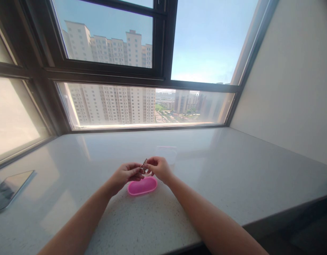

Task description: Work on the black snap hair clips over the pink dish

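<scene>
Both my hands meet above a pink oval case (142, 186) lying on the white stone sill (232, 170). My left hand (126, 174) and my right hand (159, 167) each pinch a small thin metal object (144, 164) between fingertips. The object is dark and slender, too small to name. It is held just above the far edge of the pink case.
A clear plastic lid or box (167, 153) rests on the sill just behind my hands. A phone or tablet (9, 189) lies flat at the far left. Dark-framed windows (163, 81) close the back and left; a wall stands at the right.
</scene>
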Available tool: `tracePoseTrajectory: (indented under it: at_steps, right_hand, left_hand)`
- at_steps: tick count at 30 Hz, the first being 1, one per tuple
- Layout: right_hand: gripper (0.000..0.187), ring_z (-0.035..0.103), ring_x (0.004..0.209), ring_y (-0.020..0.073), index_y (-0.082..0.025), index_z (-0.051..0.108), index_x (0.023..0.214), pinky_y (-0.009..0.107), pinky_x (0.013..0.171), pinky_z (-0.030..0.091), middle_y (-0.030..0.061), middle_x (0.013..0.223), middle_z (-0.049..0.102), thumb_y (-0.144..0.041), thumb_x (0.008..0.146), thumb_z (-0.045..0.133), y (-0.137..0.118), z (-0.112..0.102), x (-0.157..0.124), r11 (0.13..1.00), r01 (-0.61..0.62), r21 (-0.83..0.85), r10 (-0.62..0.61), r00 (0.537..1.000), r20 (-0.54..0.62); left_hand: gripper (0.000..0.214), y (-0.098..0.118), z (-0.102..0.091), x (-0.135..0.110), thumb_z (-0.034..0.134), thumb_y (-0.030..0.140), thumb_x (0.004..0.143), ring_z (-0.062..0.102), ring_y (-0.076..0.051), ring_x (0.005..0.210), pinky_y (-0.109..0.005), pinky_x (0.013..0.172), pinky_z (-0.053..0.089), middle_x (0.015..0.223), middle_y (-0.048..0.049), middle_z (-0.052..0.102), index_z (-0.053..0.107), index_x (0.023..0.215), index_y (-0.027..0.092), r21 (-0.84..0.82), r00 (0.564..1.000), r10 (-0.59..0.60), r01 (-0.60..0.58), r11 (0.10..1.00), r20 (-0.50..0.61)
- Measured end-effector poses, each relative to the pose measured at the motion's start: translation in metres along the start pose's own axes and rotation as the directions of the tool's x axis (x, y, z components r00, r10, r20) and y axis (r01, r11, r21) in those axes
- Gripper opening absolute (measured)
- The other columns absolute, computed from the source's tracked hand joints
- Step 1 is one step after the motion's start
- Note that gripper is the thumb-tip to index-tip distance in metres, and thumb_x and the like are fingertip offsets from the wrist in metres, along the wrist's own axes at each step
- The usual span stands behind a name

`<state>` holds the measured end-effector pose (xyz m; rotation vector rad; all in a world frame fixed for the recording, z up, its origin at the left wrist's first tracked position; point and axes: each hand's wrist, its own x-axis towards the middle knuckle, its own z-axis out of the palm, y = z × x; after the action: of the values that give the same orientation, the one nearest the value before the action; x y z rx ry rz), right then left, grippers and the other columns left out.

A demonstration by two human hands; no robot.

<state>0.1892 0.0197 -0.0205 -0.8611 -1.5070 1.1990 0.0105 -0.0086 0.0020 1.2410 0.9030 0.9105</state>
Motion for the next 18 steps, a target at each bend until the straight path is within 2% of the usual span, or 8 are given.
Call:
tracePoseTrajectory:
  at_steps: [4,8,10,14,18]
  right_hand:
    - [0.034,0.046,0.047,0.0076,-0.013,0.063,0.073,0.018,0.041,0.034,-0.001,0.057,0.057,-0.043,0.062,0.073,0.005,-0.003,0.001,0.982,0.076,-0.173,-0.087,0.995,-0.055]
    - [0.039,0.046,0.049,0.0077,-0.015,0.06,0.088,0.018,0.045,0.035,-0.0039,0.058,0.055,-0.04,0.061,0.075,0.003,-0.002,-0.002,0.965,0.133,-0.224,-0.14,0.99,-0.014]
    - [0.038,0.045,0.049,0.0076,-0.016,0.061,0.089,0.018,0.046,0.034,-0.0049,0.056,0.053,-0.04,0.063,0.074,0.0,-0.001,-0.004,0.937,0.191,-0.294,-0.194,0.981,0.018]
    - [0.029,0.049,0.053,0.0091,-0.015,0.064,0.073,0.019,0.049,0.035,-0.0009,0.057,0.059,-0.044,0.07,0.068,-0.004,0.001,-0.008,0.874,0.228,-0.428,-0.234,0.971,0.04]
    - [0.028,0.055,0.055,0.0108,-0.014,0.067,0.074,0.019,0.052,0.038,0.0022,0.061,0.065,-0.042,0.074,0.065,-0.003,0.001,-0.009,0.849,0.227,-0.478,-0.218,0.973,0.075]
  left_hand:
    - [0.033,0.0,0.001,0.0,0.072,0.032,0.068,0.065,-0.016,0.069,-0.029,0.069,0.052,0.076,-0.0081,0.069,0.067,0.092,0.01,0.016,0.999,-0.005,0.005,1.0,-0.032]
    - [0.033,0.001,0.002,-0.001,0.072,0.034,0.068,0.063,-0.015,0.066,-0.027,0.066,0.052,0.071,-0.0069,0.068,0.068,0.089,0.01,0.042,1.0,-0.008,0.01,0.999,-0.03]
    - [0.032,0.002,0.002,-0.001,0.073,0.035,0.067,0.062,-0.014,0.064,-0.025,0.064,0.051,0.07,-0.0066,0.068,0.069,0.086,0.01,0.05,1.0,-0.006,0.007,0.999,-0.026]
    - [0.03,0.003,0.002,-0.002,0.073,0.034,0.067,0.06,-0.012,0.063,-0.022,0.062,0.049,0.07,-0.0062,0.069,0.07,0.085,0.01,0.036,0.998,-0.001,0.003,0.999,-0.062]
    - [0.032,0.001,-0.001,-0.001,0.075,0.03,0.064,0.062,-0.013,0.068,-0.023,0.068,0.05,0.075,-0.0072,0.071,0.07,0.089,0.011,0.014,0.996,0.001,0.0,1.0,-0.094]
